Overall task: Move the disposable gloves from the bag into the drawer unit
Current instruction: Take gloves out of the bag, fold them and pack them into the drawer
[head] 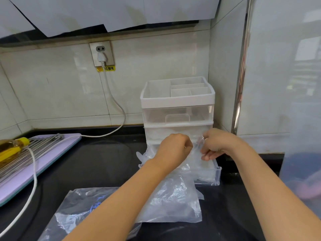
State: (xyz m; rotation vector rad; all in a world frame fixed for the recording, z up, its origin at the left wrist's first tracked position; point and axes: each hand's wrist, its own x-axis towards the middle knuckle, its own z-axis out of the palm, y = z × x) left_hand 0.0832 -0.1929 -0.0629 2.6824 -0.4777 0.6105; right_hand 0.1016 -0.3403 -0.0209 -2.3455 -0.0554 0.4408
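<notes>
A white and clear drawer unit (178, 108) stands on the black counter against the wall. Its bottom drawer (216, 174) is pulled out towards me. A bunch of thin clear disposable gloves (173, 197) hangs from both hands, draped over the drawer's front and down onto the counter. My left hand (173, 150) grips the bunch from the left, fingers curled. On the right, my right hand (217, 145) pinches the same plastic. The flat clear bag (78, 211) with blue print lies on the counter in front, partly under my left forearm.
A lilac cutting board (52, 159) with metal skewers and a yellow-capped oil bottle (12, 146) sits at the left. A white cable (33, 171) runs from the wall socket (101, 53) across the board. A glossy wall panel (278, 84) stands to the right.
</notes>
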